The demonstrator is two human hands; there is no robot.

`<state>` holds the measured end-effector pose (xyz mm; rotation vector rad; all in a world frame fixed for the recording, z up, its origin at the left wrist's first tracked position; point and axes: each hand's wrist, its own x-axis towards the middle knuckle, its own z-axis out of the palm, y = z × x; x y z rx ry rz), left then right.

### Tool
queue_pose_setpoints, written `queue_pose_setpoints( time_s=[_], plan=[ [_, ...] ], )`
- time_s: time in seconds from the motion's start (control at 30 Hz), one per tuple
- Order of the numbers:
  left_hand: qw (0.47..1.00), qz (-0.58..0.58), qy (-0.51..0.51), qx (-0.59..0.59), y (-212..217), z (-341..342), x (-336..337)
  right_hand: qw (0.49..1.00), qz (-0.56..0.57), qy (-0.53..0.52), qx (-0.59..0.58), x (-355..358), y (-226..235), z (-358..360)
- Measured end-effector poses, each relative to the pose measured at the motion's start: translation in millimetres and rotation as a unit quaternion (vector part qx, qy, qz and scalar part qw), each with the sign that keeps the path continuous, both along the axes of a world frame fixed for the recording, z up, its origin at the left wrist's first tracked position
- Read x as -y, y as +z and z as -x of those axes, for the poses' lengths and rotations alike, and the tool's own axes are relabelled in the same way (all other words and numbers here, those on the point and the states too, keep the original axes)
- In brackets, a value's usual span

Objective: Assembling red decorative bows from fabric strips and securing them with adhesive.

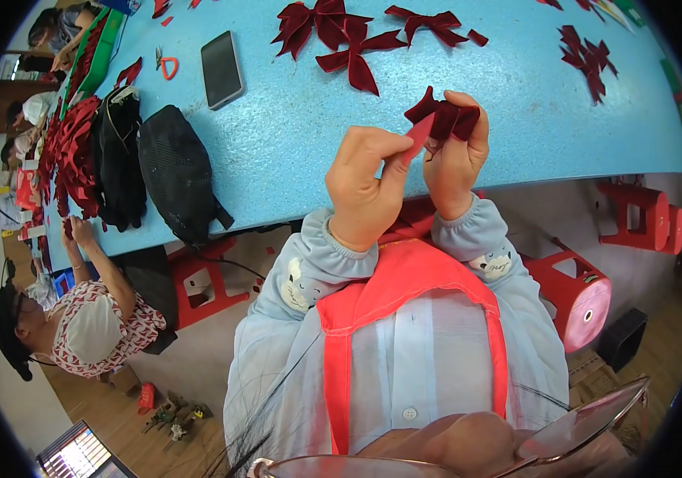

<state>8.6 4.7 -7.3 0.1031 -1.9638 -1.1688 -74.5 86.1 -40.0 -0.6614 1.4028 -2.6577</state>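
Above the table's near edge, both hands grip a dark red velvet ribbon (454, 119) gathered into folds like a bow. Thumb and forefinger of my left hand (363, 179) pinch its lighter, pinkish-red end. My right hand (451, 169) holds the folded part between thumb and fingers; part of the ribbon is hidden behind them. Several finished-looking red velvet bows (354, 57) lie farther up the table, beyond the hands. Another red bow (588, 62) lies at the far right.
On the blue table (293, 135) are a phone (221, 70), orange-handled snips (169, 68), a black bag (175, 163) and a pile of red ribbons (76, 151). A co-worker (94, 327) sits at left. Red stools (572, 295) stand below.
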Motion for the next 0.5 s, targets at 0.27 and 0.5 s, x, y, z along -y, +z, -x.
queue_pose_setpoints(
  time_s=[0.27,0.5],
  plan=[
    [0.907,-0.379,-0.143,0.113,-11.5,8.1,-3.4,0.983,0.119,0.057,0.131,0.6,5.5,-0.3],
    [0.960,-0.265,-0.036,0.084,17.7,2.3,6.3,0.997,0.076,0.004,0.021,-4.4,5.0,2.6]
  ],
)
